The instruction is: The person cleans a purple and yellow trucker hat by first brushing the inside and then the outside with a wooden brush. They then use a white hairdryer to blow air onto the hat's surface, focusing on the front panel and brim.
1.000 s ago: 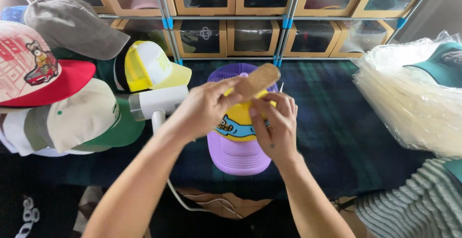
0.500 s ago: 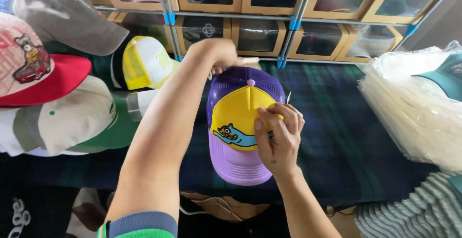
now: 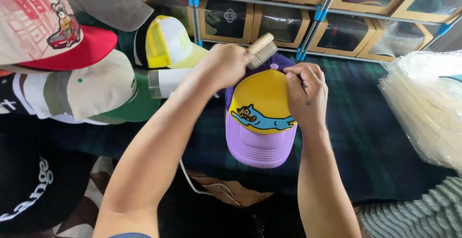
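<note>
The purple and yellow cap lies on the plaid surface, brim toward the person, its crown pinched at the far end by the right hand, while the left hand, fist closed around a wooden brush, hovers just beyond the crown.

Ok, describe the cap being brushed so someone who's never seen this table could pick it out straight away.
On the dark plaid cloth, below the row of clear-fronted storage boxes, it lies at the centre between the two hands. The left hand holds a wooden brush at its top and the right hand steadies it. This purple cap alone has a yellow front panel with a blue cartoon animal and a lilac brim.
</note>
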